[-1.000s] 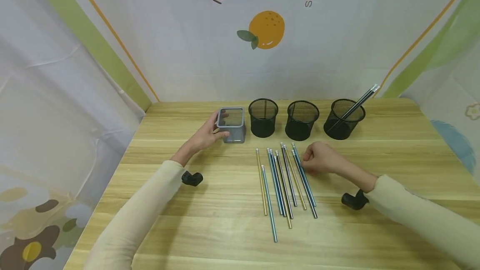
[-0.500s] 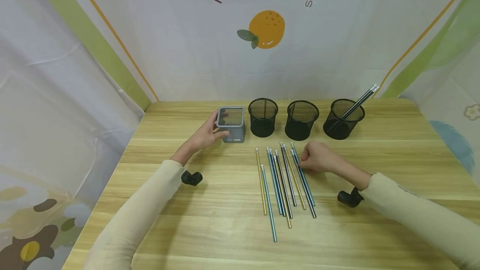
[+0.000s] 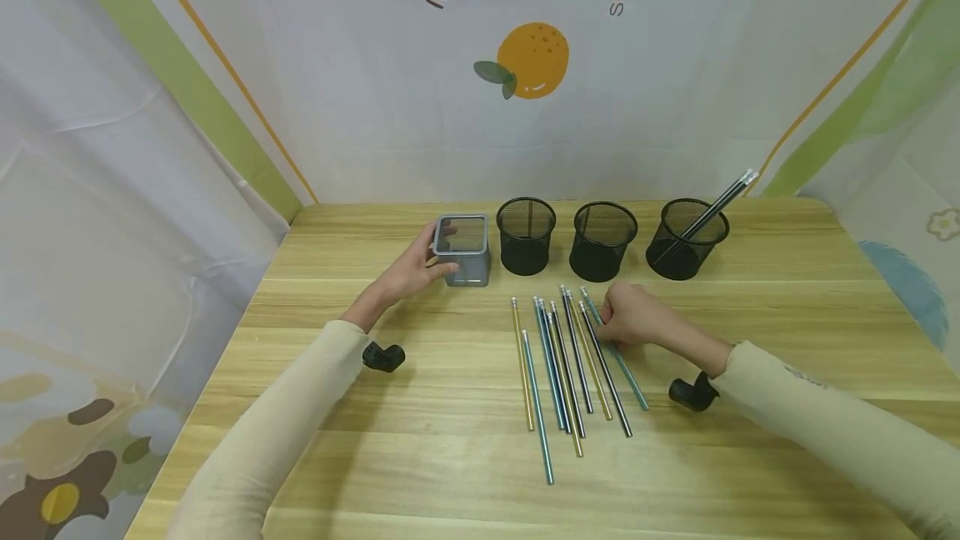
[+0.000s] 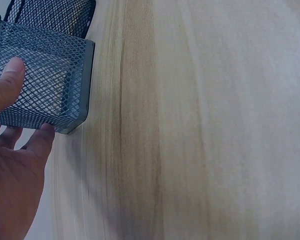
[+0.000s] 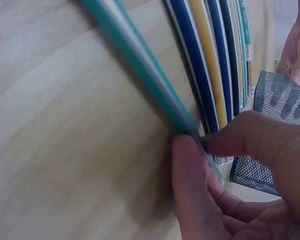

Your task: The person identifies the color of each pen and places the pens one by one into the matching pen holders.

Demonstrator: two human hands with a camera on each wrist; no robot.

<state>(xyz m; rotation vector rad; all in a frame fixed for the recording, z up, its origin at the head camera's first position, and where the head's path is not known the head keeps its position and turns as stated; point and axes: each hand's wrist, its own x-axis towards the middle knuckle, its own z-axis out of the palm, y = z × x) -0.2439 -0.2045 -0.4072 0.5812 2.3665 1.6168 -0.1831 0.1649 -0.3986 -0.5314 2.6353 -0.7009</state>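
My left hand grips a grey square mesh pencil holder, thumb on the near side and fingers around the left. The left wrist view shows the thumb and fingertips against the holder's mesh. Between thumb and forefinger, my right hand pinches a teal pencil near its eraser end; the right wrist view shows this teal pencil close up. Just left of it lies a dark blue pencil, with several more gold, teal and dark pencils beyond, erasers pointing away.
Right of the grey holder stand three round black mesh cups: one beside it, a middle one and a right one. Dark pencils lean in the right cup. A printed curtain hangs behind the wooden table.
The teal pencil's near end has swung right, away from the dark blue pencil beside it. My right hand has shifted slightly left. The left hand and grey holder stay put.
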